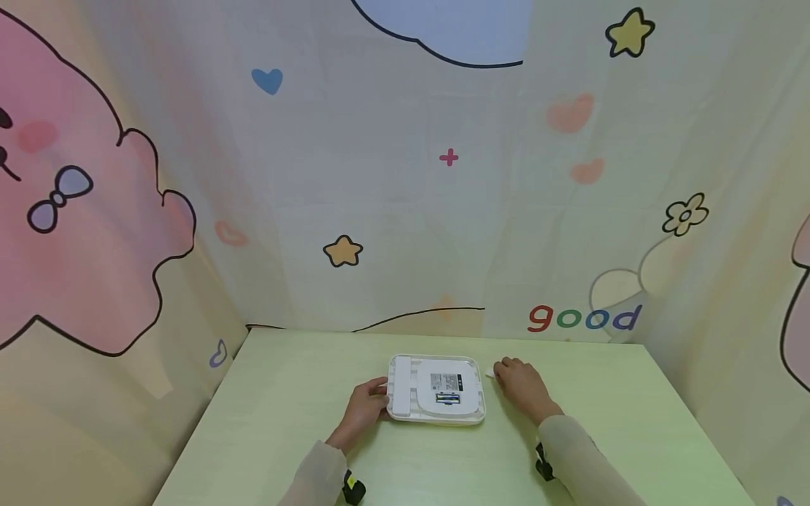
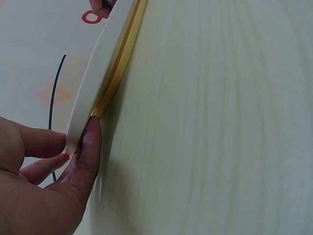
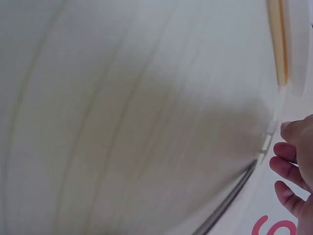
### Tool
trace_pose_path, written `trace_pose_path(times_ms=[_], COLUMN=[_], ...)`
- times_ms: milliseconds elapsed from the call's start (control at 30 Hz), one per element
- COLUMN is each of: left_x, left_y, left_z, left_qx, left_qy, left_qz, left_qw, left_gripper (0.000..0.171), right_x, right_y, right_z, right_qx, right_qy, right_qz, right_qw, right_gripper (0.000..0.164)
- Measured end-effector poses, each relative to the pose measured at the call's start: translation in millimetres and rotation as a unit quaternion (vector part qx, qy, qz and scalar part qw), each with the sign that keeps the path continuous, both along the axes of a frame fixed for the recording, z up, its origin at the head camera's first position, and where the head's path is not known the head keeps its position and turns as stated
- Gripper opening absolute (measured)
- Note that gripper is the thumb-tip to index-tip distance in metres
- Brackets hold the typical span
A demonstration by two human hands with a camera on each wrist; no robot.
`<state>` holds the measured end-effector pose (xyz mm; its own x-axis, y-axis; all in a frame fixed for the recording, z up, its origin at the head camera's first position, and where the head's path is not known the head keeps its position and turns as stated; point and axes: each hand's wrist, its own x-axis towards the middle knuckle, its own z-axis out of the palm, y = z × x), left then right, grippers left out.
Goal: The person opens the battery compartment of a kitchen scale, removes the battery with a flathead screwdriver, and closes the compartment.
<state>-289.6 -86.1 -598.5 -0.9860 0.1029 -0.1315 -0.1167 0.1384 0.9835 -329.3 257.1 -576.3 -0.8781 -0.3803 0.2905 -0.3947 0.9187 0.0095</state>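
Observation:
A white, rounded-rectangular battery-powered device (image 1: 405, 414) lies with its back up on the table. Its back shows a printed label (image 1: 443, 381) and an uncovered battery slot (image 1: 448, 398) with batteries in it. My left hand (image 1: 365, 407) grips its left edge; in the left wrist view, fingers and thumb pinch the rim, where a yellow-orange band (image 2: 113, 81) runs along the lower side. Right of the device, my right hand (image 1: 524, 386) pinches a small white piece (image 1: 490, 374) close over the table. In the right wrist view that piece (image 3: 271, 128) shows at the fingertips.
The pale wood-grain table (image 1: 278, 407) ends at the back against a printed curtain (image 1: 405, 211). More curtain hangs on both sides. A black strap-on unit (image 1: 353, 488) sits at my left wrist and another (image 1: 544, 462) at my right.

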Motion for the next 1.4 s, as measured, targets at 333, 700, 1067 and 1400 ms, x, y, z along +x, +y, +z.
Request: trace_pose_path(times_ms=[333, 700, 1067, 1400], left_x=[0.5, -1.4, -0.6, 1.3], left_y=[0.1, 1.1, 1.0, 1.1], left_z=[-0.4, -2.5, -0.3, -0.1], left_qx=[0.000, -0.010, 0.008, 0.004], left_qy=[-0.001, 0.000, -0.002, -0.007], left_qz=[-0.001, 0.009, 0.003, 0.001], left_qw=[1.0000, 0.9999, 1.0000, 1.0000], left_gripper=[0.051, 0.050, 0.051, 0.050], right_x=[6.6, 21.0, 45.6, 76.9], right_y=[4.9, 3.7, 3.6, 11.5], right_z=[14.7, 25.2, 34.8, 40.5], right_qx=[-0.051, -0.089, -0.086, -0.088], right_qy=[0.023, 0.048, 0.042, 0.043], right_qz=[-0.002, 0.007, -0.011, -0.036], right_qw=[0.998, 0.995, 0.995, 0.995], right_gripper=[0.006, 0.012, 0.018, 0.022])
